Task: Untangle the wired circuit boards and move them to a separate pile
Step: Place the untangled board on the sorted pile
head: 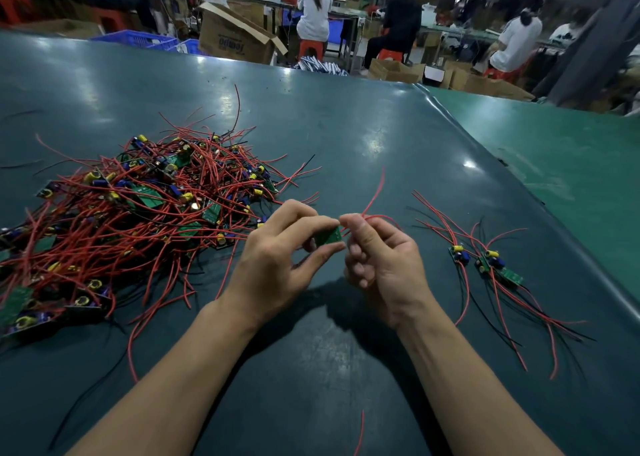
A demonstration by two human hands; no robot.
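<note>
Both forearms reach in from the bottom edge, hands meeting just above the dark table (346, 126): left hand (277, 265) pinches a small green circuit board (329, 236) between thumb and curled fingers. Right hand (381, 261), fingers curled with palm turned inward, pinches the board's red wires (375, 195) beside it. Tangled pile (131, 213) lies left, sorted boards (485, 265) right.

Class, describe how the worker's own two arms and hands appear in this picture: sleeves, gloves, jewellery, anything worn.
Both forearms are bare from the bottom edge of the picture up to the wrists; no sleeve shows. The left hand and right hand wear no gloves. No watch, ring, bracelet or marking is visible on either.
</note>
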